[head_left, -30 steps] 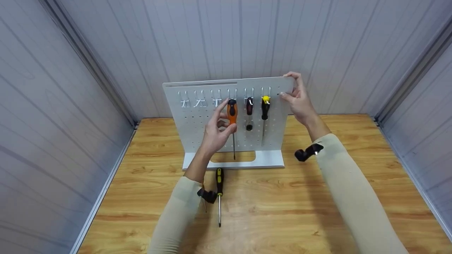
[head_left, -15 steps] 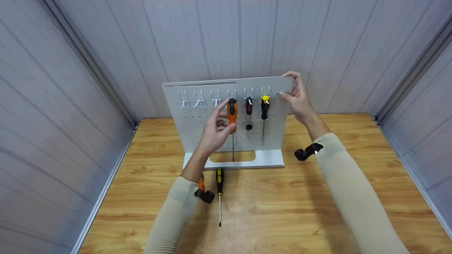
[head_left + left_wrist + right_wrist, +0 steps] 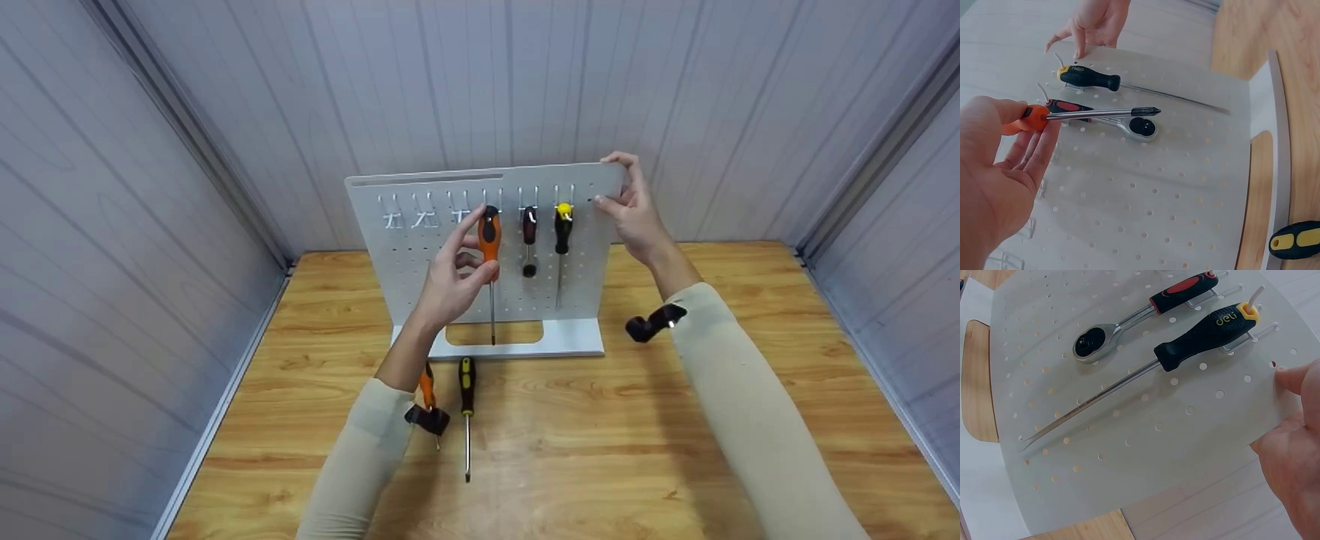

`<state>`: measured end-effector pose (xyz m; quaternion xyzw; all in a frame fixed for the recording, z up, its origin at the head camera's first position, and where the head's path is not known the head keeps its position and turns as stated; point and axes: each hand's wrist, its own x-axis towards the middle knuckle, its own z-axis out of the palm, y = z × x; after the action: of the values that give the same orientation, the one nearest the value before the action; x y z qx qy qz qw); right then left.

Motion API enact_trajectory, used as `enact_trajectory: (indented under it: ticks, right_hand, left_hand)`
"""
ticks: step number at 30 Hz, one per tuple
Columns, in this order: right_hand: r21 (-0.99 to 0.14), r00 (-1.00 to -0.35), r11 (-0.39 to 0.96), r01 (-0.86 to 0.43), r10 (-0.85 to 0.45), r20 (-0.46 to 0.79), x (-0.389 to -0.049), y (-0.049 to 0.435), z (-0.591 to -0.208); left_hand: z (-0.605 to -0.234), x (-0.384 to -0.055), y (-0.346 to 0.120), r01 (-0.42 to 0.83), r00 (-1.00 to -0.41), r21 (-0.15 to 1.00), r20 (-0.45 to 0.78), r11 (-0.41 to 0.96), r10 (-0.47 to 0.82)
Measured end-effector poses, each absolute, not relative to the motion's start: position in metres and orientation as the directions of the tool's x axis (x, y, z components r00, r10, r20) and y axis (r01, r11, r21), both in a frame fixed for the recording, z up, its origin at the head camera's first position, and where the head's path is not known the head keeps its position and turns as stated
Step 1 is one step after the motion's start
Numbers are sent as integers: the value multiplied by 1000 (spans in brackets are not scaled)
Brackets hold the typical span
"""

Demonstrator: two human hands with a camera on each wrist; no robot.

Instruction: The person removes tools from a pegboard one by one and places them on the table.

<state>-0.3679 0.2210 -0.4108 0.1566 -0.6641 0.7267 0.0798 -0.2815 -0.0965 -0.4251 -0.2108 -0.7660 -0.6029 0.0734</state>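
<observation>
My left hand (image 3: pixel 448 289) pinches the handle of an orange and black Phillips screwdriver (image 3: pixel 490 232), upright with its shaft pointing down, in front of a white pegboard (image 3: pixel 420 277). The left wrist view shows its cross tip (image 3: pixel 1148 111) apart from the board. With my right hand (image 3: pixel 636 217) I grip the board's upper right corner, thumb on the front. On the board's hooks hang a ratchet wrench (image 3: pixel 1095 343) with a black and red handle and a black and yellow screwdriver (image 3: pixel 1202 334). Whether the orange screwdriver touches a hook is hard to tell.
Bare hooks (image 3: pixel 424 211) stand on the board's left side. On the wooden table (image 3: pixel 570 442) lie a black and yellow screwdriver (image 3: pixel 466 397) and a second orange-handled tool (image 3: pixel 427 386), partly covered by my left wrist camera. Panel walls (image 3: pixel 465 75) close off the back and sides.
My left hand and the orange screwdriver have shifted slightly left and up. More of the orange-handled tool on the table shows beside the wrist. The right hand stays on the board's corner.
</observation>
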Motion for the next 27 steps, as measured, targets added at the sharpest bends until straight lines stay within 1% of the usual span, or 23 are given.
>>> enact_trajectory:
  ticks: [18,27]
  right_hand:
    - [-940,-936,-85,-331,-100,339,-367,222,-413]
    - [-944,-940,-88,-318,-100,326,-367,222,-413]
  left_hand:
    - [-425,-260,-105,457,-876,860,390,227,284]
    - [-434,-247,-105,419,-887,881,347,219,304]
